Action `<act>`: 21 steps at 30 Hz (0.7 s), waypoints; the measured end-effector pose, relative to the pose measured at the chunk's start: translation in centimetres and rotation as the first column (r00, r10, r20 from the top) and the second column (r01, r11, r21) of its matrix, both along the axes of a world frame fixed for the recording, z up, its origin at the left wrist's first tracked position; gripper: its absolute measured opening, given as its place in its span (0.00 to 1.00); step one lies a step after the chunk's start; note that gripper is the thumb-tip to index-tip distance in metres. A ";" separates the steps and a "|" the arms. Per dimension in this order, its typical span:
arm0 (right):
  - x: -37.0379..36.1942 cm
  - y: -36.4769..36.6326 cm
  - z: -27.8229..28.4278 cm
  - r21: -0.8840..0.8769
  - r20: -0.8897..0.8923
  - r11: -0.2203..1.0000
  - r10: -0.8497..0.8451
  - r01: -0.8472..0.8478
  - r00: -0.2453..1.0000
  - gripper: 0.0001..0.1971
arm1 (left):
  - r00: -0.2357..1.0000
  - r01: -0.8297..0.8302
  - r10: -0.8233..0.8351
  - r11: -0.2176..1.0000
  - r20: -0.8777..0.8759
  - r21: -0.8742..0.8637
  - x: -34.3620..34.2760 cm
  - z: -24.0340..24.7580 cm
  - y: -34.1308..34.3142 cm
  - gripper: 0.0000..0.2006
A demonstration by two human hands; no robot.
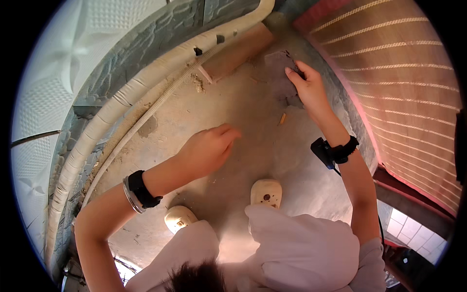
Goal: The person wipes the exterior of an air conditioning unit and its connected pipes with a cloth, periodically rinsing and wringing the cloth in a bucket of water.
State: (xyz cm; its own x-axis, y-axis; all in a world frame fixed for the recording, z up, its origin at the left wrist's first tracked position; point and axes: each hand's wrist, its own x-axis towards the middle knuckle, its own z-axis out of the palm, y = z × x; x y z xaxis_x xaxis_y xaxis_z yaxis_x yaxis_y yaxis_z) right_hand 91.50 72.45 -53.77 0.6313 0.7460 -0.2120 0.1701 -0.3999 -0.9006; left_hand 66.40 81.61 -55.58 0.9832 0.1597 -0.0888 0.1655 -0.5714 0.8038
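Observation:
My right hand [309, 85] reaches far forward and presses on a flat purplish-grey sheet [279, 73] lying on the dusty concrete floor [233, 107]; its fingers pinch the sheet's right edge. My left hand [209, 148] hovers lower over the bare floor, fingers loosely curled and holding nothing. A small orange scrap [282, 118] lies on the floor between the two hands. Both wrists wear dark bands.
A thick white wrapped pipe [112, 107] and a thin corrugated hose [146, 117] run along the stone wall on the left. A brown board [238, 51] lies near the sheet. A wooden slatted door [404, 82] stands at the right. My cream shoes [266, 192] are below.

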 end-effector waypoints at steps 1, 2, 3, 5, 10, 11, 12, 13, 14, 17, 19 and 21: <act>0.7 0.1 0.1 0.046 0.026 0.999 -0.019 0.017 0.999 0.10 | 0.999 -0.037 0.037 0.999 0.001 -0.034 0.2 0.3 -0.4 0.10; 1.4 0.5 -0.1 0.113 0.047 0.993 -0.050 0.045 0.998 0.10 | 0.998 -0.062 0.063 0.997 0.000 -0.047 0.1 1.0 -0.4 0.10; 2.3 1.0 0.0 0.180 0.062 0.981 -0.082 0.070 0.995 0.11 | 0.996 -0.089 0.089 0.994 -0.003 -0.060 0.4 1.5 -0.1 0.10; 5.4 3.3 1.1 0.294 0.182 0.956 -0.044 -0.012 0.982 0.12 | 0.981 -0.175 0.182 0.979 0.067 -0.100 1.5 1.9 0.5 0.09; 10.8 8.5 1.0 0.394 0.428 0.915 -0.262 0.083 0.865 0.15 | 0.964 -0.252 0.264 0.946 0.033 -0.204 4.1 1.3 1.0 0.09; 11.1 9.4 1.4 0.399 0.497 0.912 -0.300 0.093 0.814 0.14 | 0.964 -0.255 0.266 0.948 0.033 -0.193 4.5 1.4 1.3 0.09; 11.4 10.4 1.8 0.407 0.562 0.908 -0.336 0.101 0.755 0.14 | 0.963 -0.257 0.267 0.950 0.037 -0.179 5.0 1.5 1.8 0.09; 11.6 11.5 2.1 0.414 0.623 0.904 -0.370 0.112 0.689 0.13 | 0.956 -0.284 0.293 0.941 0.022 -0.186 5.5 1.6 2.2 0.09; 11.6 12.5 2.3 0.460 0.646 0.886 -0.377 0.056 0.664 0.11 | 0.950 -0.306 0.314 0.932 0.007 -0.195 6.0 1.7 2.5 0.08; 10.7 15.1 1.6 0.467 0.680 0.884 -0.347 -0.016 0.646 0.11 | 0.924 -0.374 0.382 0.907 0.001 -0.193 7.7 2.0 3.3 0.08; 9.9 15.5 0.7 0.399 0.692 0.917 -0.320 0.028 0.648 0.13 | 0.904 -0.414 0.428 0.886 0.023 -0.208 9.3 2.2 3.5 0.08; 9.6 15.8 -0.6 0.395 0.734 0.918 -0.287 -0.043 0.616 0.15 | 0.880 -0.451 0.473 0.861 0.043 -0.237 10.6 2.6 3.5 0.08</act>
